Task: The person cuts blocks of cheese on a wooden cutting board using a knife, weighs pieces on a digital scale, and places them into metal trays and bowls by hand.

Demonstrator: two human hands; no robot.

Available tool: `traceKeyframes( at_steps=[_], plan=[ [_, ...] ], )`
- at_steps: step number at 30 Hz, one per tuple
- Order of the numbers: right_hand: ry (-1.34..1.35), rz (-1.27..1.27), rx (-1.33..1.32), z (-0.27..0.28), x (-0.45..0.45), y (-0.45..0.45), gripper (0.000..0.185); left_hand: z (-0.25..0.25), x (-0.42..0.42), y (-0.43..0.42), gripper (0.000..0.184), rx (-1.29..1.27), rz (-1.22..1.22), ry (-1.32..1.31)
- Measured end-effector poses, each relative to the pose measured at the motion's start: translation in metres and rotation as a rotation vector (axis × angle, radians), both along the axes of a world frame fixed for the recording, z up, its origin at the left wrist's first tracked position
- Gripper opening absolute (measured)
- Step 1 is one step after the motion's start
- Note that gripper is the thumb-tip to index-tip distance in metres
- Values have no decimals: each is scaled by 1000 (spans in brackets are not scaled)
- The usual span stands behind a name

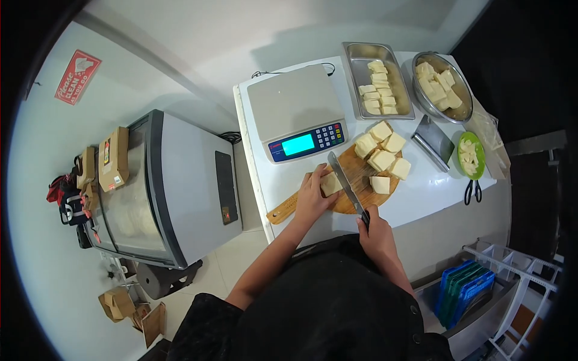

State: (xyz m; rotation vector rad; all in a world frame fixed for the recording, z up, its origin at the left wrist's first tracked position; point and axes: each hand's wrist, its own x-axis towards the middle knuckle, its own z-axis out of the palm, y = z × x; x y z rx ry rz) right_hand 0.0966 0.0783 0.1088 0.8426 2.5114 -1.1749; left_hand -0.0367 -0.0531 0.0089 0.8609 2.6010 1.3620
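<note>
On the wooden cutting board, my left hand grips a pale yellow block, butter-like in look, with its fingers bent against it. My right hand is wrapped around the black handle of a knife. The blade slants up and left, close beside the block's right side; whether it touches cannot be made out. Several similar pale blocks are grouped at the board's right end, some reaching past its edge. A single cut block lies nearer to my right hand.
A digital scale with a lit display stands behind the board. At the back are a steel pan of cut pieces and a metal bowl of chunks. Right lie a metal scraper, a green bowl and black-handled scissors.
</note>
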Motion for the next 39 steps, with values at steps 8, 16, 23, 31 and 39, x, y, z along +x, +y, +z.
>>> traceKeyframes(
  at_steps=[8,16,23,31,39],
  plan=[
    [-90,62,39,3,-4,-3,22,-2,1,0,80,-9,7,28],
    [-153,124,41,-5,-7,-4,22,-5,1,-1,81,-24,0,-5],
    [-64,147,14,-38,-5,0,23,-5,0,-2,81,-38,-3,1],
    [152,117,-113,-47,-1,25,24,4,5,-5,79,113,12,-34],
    [279,101,-69,-18,7,14,24,23,17,13,68,472,427,-727]
  ],
)
